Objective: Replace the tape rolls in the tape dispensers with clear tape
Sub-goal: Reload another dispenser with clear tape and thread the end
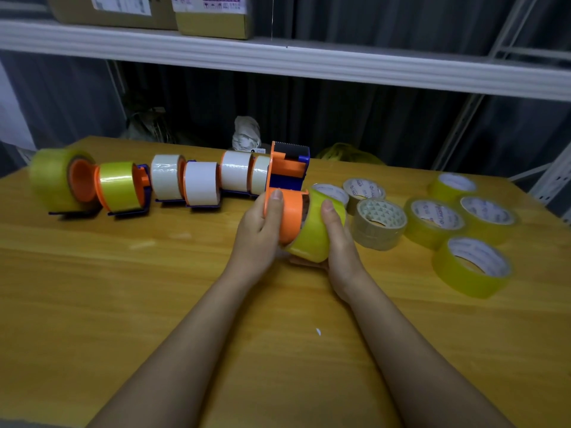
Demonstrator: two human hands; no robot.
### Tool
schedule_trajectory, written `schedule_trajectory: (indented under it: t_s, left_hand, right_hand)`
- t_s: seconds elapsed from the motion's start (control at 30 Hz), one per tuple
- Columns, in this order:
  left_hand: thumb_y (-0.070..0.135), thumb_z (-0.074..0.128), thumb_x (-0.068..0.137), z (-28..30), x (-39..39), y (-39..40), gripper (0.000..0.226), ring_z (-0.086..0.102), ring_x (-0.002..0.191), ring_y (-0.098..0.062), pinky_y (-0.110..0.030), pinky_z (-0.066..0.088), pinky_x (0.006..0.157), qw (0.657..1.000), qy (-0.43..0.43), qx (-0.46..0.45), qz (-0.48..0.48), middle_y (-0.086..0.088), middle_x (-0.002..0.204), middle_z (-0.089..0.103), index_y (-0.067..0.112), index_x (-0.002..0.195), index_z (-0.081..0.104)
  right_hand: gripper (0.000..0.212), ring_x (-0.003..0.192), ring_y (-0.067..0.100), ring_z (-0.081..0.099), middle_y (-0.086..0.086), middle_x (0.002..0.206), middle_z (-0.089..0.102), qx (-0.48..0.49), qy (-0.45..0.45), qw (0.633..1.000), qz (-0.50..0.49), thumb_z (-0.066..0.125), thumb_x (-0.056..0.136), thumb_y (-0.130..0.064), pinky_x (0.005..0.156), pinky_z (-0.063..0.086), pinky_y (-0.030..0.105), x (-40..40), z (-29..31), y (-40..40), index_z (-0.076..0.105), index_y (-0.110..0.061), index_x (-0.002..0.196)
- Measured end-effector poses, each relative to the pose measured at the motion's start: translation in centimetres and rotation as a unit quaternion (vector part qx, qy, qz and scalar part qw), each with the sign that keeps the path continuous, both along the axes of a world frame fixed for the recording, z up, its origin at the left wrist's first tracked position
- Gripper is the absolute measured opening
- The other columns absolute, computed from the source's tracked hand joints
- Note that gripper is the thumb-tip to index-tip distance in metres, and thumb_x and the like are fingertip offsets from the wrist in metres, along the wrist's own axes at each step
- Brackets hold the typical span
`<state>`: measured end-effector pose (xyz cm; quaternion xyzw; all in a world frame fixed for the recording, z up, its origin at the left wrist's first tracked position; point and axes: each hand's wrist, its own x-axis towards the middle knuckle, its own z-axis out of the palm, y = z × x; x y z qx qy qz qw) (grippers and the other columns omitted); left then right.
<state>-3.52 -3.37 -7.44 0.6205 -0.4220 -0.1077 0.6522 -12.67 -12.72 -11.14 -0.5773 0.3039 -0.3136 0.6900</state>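
My left hand (pixel 261 230) grips the orange hub of an orange-and-blue tape dispenser (pixel 289 171) at the table's middle. My right hand (pixel 336 239) holds a yellowish clear tape roll (pixel 312 239) that sits partly over that hub. A row of dispensers stands at the left: two carry yellowish clear rolls (pixel 119 185), and several carry white rolls (pixel 200 183). Loose clear rolls (pixel 472 267) lie at the right, with a brownish roll (pixel 381 223) beside my right hand.
The wooden table (pixel 154 304) has its far edge just behind the dispensers. A white shelf (pixel 278 57) with cardboard boxes (pixel 213 17) hangs above. A crumpled white bag (pixel 247 132) and a yellow-green bundle (pixel 346 154) lie behind the table.
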Motion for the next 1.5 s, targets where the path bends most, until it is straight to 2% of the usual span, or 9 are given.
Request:
schedule_trajectory:
  t_s: [0.3,0.4,0.53,0.6,0.73,0.9,1.17,1.37,1.5]
  left_hand:
    - [0.038,0.037,0.097,-0.1,0.3,0.2,0.033,0.048,0.055,-0.005,-0.019,0.039,0.054,1.0,-0.019,-0.01,-0.011,0.005,0.063,0.049,0.016,0.082,0.055]
    - [0.027,0.038,0.103,0.2,0.3,0.4,0.025,0.057,0.061,0.0,-0.013,0.046,0.055,0.997,0.049,0.003,-0.052,0.002,0.076,0.057,0.019,0.094,0.059]
    - [0.011,0.037,0.099,1.4,0.7,0.5,0.022,0.06,0.057,-0.002,-0.016,0.047,0.046,0.975,0.189,0.031,-0.112,-0.003,0.08,0.055,0.018,0.089,0.056]
    - [0.014,0.045,0.095,1.3,1.0,0.2,0.014,0.058,0.073,-0.017,-0.027,0.047,0.058,0.965,0.234,0.04,-0.114,-0.007,0.084,0.053,0.018,0.085,0.054]
    - [0.035,0.053,0.069,1.0,0.6,0.4,0.034,0.056,0.089,-0.033,-0.039,0.045,0.077,0.938,0.328,0.07,-0.087,-0.018,0.097,0.058,0.016,0.096,0.059]
    - [0.038,0.055,0.091,0.8,0.6,0.1,0.024,0.065,0.096,-0.035,-0.044,0.051,0.087,0.941,0.33,0.042,-0.064,-0.016,0.101,0.068,0.018,0.098,0.066]
    - [0.035,0.055,0.093,0.5,1.0,0.1,0.02,0.067,0.084,-0.021,-0.03,0.054,0.073,0.963,0.255,0.053,-0.075,-0.005,0.091,0.07,0.019,0.102,0.064]
    - [0.028,0.057,0.092,0.7,1.2,0.7,0.023,0.067,0.078,-0.018,-0.028,0.055,0.06,0.962,0.238,0.059,-0.124,-0.007,0.094,0.069,0.016,0.112,0.062]
    - [0.026,0.055,0.093,0.6,1.2,0.9,0.017,0.067,0.083,-0.009,-0.025,0.053,0.076,0.96,0.221,0.078,-0.151,0.003,0.096,0.069,0.025,0.109,0.06]
  right_hand:
    - [0.082,0.098,0.028,0.07,0.01,0.126,0.062,0.04,-0.058,0.996,0.051,0.058,0.072,-0.068,0.065,0.058,0.044,-0.4,0.8,0.1,0.038,-0.031,0.142]
    - [0.09,0.099,0.026,0.069,0.008,0.129,0.059,0.013,-0.048,0.998,0.03,0.06,0.07,-0.07,0.064,0.058,0.041,-0.6,0.9,0.1,0.03,-0.033,0.146]
    - [0.048,0.089,-0.002,0.066,-0.004,0.117,0.058,-0.115,-0.04,0.993,0.001,0.056,0.085,-0.057,0.066,0.053,0.016,-1.7,1.6,0.1,0.043,-0.04,0.127]
    - [0.032,0.083,-0.008,0.063,-0.007,0.112,0.057,-0.126,-0.035,0.991,0.019,0.056,0.086,-0.051,0.065,0.05,0.011,-2.0,1.9,0.2,0.045,-0.044,0.115]
    - [0.055,0.102,0.008,0.063,-0.002,0.121,0.057,-0.152,-0.028,0.987,0.035,0.057,0.083,-0.05,0.082,0.053,0.024,-1.9,1.8,0.3,0.039,-0.039,0.133]
    - [0.057,0.106,0.012,0.06,0.0,0.125,0.053,-0.186,-0.038,0.981,0.046,0.055,0.083,-0.045,0.087,0.053,0.031,-1.8,1.8,0.7,0.037,-0.035,0.136]
    - [0.046,0.092,-0.01,0.061,-0.016,0.118,0.05,-0.174,-0.069,0.981,0.045,0.062,0.088,-0.032,0.073,0.05,0.013,-1.9,2.0,0.5,0.039,-0.039,0.127]
    - [0.06,0.109,0.021,0.064,0.001,0.125,0.06,-0.111,-0.079,0.99,0.037,0.062,0.081,-0.04,0.094,0.053,0.045,-1.5,1.8,0.0,0.04,-0.036,0.137]
    - [0.058,0.109,0.018,0.064,0.001,0.127,0.058,-0.133,-0.074,0.988,0.032,0.061,0.081,-0.04,0.089,0.055,0.037,-1.7,1.7,-0.3,0.039,-0.041,0.134]
